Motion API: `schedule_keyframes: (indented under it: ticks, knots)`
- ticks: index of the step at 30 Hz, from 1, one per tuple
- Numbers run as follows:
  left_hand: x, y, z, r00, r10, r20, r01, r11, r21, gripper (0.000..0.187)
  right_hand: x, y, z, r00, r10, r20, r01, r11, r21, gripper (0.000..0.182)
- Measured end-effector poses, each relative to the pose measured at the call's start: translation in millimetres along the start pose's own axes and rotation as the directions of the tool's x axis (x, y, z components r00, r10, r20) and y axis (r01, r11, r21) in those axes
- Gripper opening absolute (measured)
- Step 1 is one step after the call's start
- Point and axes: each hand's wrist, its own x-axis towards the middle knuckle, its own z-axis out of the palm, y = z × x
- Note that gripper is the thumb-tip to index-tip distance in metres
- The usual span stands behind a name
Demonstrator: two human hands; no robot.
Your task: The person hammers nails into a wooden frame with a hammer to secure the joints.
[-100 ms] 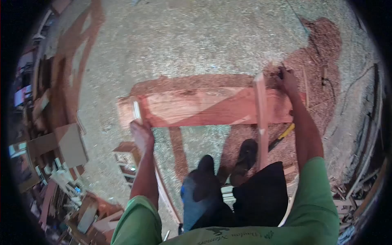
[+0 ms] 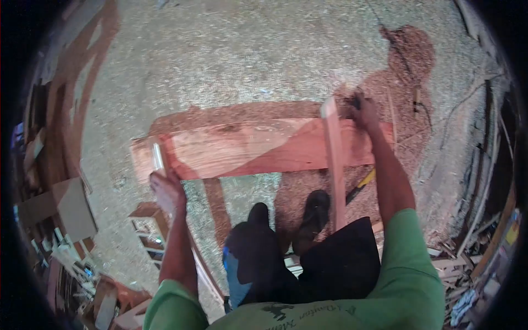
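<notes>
Shifted left in the frame, the long plank (image 2: 247, 147) looks stiff, fairly heavy, best held near both ends; your left hand (image 2: 169, 191) clasps the pale rail (image 2: 158, 158), your right hand's (image 2: 366, 114) hold unclear.

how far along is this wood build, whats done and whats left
Looks partway. Done: the left strip and right strip are in place across the wide board. In hand: the left hand grips the left strip; the right hand is at the board's far edge, its grip unclear. Left: perhaps fastening, as no fixings are discernible. The yellow-and-black tool lies aside.
</notes>
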Motion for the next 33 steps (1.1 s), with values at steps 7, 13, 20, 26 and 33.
schedule_keyframes:
  ticks: [7,13,20,26,33]
  knots:
    - [-30.5,5.2,10.2,0.99,0.077,-0.116,-0.075,0.997,0.025,0.051,-175.0,-87.8,-39.8,0.978,-0.032,-0.208,0.016,0.997,-0.077,0.05]
    - [-29.0,-11.9,23.3,0.98,0.134,-0.146,-0.136,0.991,-0.001,0.051,-332.3,-122.1,-27.2,0.905,0.406,0.129,-0.418,0.904,0.088,0.069]
    - [-46.0,-57.1,46.5,0.931,0.303,-0.204,-0.348,0.907,-0.239,0.055,-407.4,-81.7,-44.3,0.813,0.529,0.244,-0.572,0.802,0.169,0.057]
    - [-92.0,-73.7,34.0,0.975,0.192,0.115,-0.145,0.933,-0.328,0.058,-446.6,-72.7,-39.7,0.74,0.623,0.255,-0.638,0.77,-0.029,0.059]
    - [-75.0,-106.4,121.3,0.931,0.329,-0.16,-0.351,0.927,-0.136,0.069,-461.9,-48.6,-7.6,0.819,0.571,0.054,-0.571,0.803,0.17,0.059]
